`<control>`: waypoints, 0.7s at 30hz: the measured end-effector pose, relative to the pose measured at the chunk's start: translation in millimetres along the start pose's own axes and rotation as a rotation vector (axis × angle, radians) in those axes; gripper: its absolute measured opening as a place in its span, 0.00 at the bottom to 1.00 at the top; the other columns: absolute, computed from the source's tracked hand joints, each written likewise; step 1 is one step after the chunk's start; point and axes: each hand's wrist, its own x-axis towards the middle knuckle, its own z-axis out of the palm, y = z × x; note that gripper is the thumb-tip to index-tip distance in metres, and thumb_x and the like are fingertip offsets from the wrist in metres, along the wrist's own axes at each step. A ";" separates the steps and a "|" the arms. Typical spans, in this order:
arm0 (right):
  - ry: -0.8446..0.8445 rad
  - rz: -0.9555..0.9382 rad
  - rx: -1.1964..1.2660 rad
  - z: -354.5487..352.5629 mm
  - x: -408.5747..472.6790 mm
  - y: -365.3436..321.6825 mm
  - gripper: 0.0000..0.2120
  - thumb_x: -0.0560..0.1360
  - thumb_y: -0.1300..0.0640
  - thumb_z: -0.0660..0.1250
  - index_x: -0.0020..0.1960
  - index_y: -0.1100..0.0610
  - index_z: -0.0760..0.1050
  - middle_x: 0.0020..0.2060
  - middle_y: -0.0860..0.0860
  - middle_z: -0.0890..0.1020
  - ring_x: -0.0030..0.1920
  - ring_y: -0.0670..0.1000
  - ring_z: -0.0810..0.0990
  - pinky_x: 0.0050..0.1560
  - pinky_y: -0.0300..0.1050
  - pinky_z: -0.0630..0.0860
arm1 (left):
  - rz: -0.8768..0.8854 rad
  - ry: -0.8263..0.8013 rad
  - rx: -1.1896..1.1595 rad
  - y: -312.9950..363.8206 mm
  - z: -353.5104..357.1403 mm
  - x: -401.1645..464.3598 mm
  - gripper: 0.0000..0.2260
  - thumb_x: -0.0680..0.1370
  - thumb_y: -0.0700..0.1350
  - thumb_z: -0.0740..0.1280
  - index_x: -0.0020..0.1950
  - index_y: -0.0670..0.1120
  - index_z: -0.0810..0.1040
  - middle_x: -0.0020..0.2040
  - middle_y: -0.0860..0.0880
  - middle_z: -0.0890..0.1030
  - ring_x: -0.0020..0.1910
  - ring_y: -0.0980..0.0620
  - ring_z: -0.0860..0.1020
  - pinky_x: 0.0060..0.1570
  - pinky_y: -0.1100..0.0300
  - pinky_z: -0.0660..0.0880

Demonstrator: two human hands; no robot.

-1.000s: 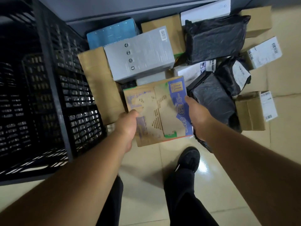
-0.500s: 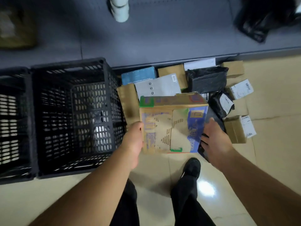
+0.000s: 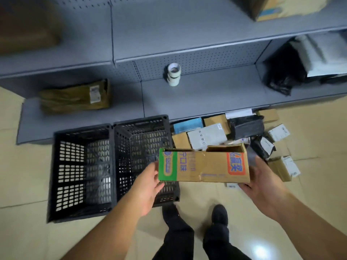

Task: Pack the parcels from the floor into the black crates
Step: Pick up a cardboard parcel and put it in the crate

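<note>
I have a cardboard box (image 3: 204, 165) held up between both hands, in the air over the tiled floor (image 3: 28, 175) and just right of the two black crates (image 3: 112, 166). Its long brown side faces me: plain worn cardboard with a green band at the left end, blue printed characters beside it, an orange-red patch with blue lettering near the right end, and a crease running down the middle. The top edge looks ragged and partly open. My left hand (image 3: 148, 186) grips the green end, thumb on the face and fingers tucked under the lower corner. My right hand (image 3: 261, 182) supports the other end from beneath and behind, with the palm turned up and the fingers hidden by the box, so I cannot tell how tightly they curl. The crates stand side by side, touching, against the foot of the grey shelving (image 3: 197, 94), and both look bare inside. The rest of the parcels (image 3: 244, 128) lie heaped on the floor beyond the box: brown cartons, a grey box, a blue one, black plastic mailers with white labels. On the shelf I see stacked tape rolls (image 3: 174, 74) and a flat brown package (image 3: 75, 97).
</note>
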 end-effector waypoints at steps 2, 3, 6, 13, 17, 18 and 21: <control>-0.067 -0.003 -0.018 12.0 -19.9 -4.7 0.26 0.83 0.38 0.50 0.68 0.52 0.75 0.60 0.54 0.84 0.62 0.56 0.81 0.70 0.56 0.70 | 0.013 -0.026 0.000 3.2 -18.4 -20.3 0.19 0.87 0.50 0.51 0.64 0.51 0.81 0.59 0.50 0.86 0.64 0.52 0.80 0.76 0.45 0.63; -0.087 -0.006 -0.024 18.6 -28.5 -6.7 0.27 0.83 0.37 0.51 0.68 0.52 0.76 0.60 0.56 0.84 0.63 0.58 0.81 0.69 0.57 0.71 | 0.019 -0.034 0.001 3.7 -26.3 -29.5 0.19 0.87 0.50 0.51 0.67 0.52 0.80 0.61 0.50 0.85 0.66 0.51 0.79 0.76 0.45 0.64; -0.132 -0.019 -0.074 40.8 -50.7 -9.5 0.27 0.82 0.35 0.51 0.65 0.51 0.79 0.59 0.54 0.84 0.59 0.56 0.83 0.60 0.55 0.75 | 0.035 -0.001 -0.036 3.3 -46.8 -57.7 0.17 0.86 0.48 0.54 0.69 0.56 0.79 0.62 0.49 0.85 0.66 0.48 0.80 0.72 0.46 0.69; -0.314 0.049 -0.188 106.7 -84.3 7.6 0.30 0.82 0.35 0.48 0.68 0.52 0.77 0.63 0.48 0.82 0.65 0.52 0.79 0.69 0.55 0.69 | 0.090 0.168 -0.216 -21.1 -106.2 -126.8 0.10 0.82 0.46 0.66 0.62 0.50 0.80 0.60 0.46 0.85 0.57 0.49 0.84 0.57 0.51 0.76; -0.324 0.074 -0.252 146.2 -100.7 28.6 0.26 0.82 0.36 0.50 0.65 0.50 0.78 0.60 0.46 0.84 0.63 0.50 0.79 0.62 0.52 0.73 | 0.104 0.262 -0.226 -39.8 -145.5 -152.1 0.12 0.81 0.37 0.65 0.60 0.50 0.81 0.56 0.48 0.86 0.54 0.50 0.84 0.50 0.54 0.77; -0.322 0.081 -0.275 156.8 -103.3 33.6 0.26 0.82 0.36 0.51 0.64 0.50 0.79 0.59 0.45 0.84 0.63 0.49 0.79 0.62 0.53 0.72 | 0.100 0.261 -0.230 -42.4 -155.7 -157.1 0.13 0.81 0.37 0.65 0.61 0.50 0.81 0.56 0.49 0.86 0.55 0.49 0.84 0.50 0.54 0.77; -0.305 0.096 -0.321 191.4 -106.5 48.8 0.24 0.82 0.36 0.53 0.64 0.49 0.78 0.59 0.45 0.84 0.64 0.50 0.79 0.69 0.57 0.69 | 0.097 0.299 -0.262 -45.0 -190.7 -161.8 0.14 0.81 0.35 0.64 0.63 0.49 0.79 0.55 0.49 0.86 0.57 0.47 0.83 0.53 0.52 0.78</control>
